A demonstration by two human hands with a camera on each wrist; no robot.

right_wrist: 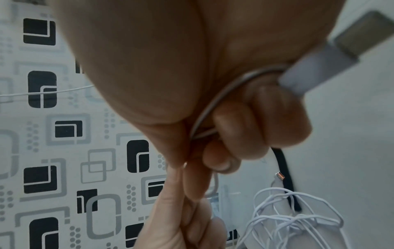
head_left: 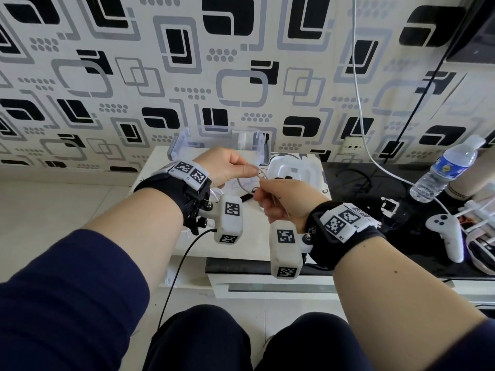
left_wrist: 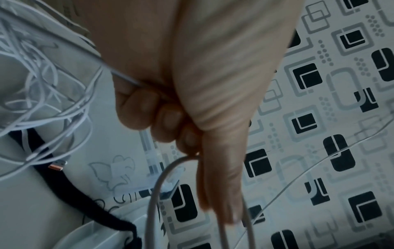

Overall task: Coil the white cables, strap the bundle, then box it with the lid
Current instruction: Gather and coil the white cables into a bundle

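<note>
Both hands are pinching one white cable (head_left: 247, 180) above the table (head_left: 150, 167): your left hand (head_left: 225, 166) and right hand (head_left: 281, 199) are shaping a first loop. You're coiling. Next, feed in slack from the tangle (left_wrist: 42, 94); the box (head_left: 218, 141) is waiting at twelve o'clock.

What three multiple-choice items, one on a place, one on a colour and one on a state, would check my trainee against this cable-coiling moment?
1. Where is the clear box?
A. against the wall, behind the hands
B. on the person's lap
C. on the floor

2. What colour is the strap lying by the loose cables?
A. red
B. black
C. yellow

3. What is the left hand doing?
A. lying flat on the table
B. hanging idle
C. pinching a loop of white cable

Answers: 1 A, the head view shows it by the patterned wall; 2 B, the left wrist view shows it dark; 3 C, fingers close on the loop, which the right hand also holds.
</note>
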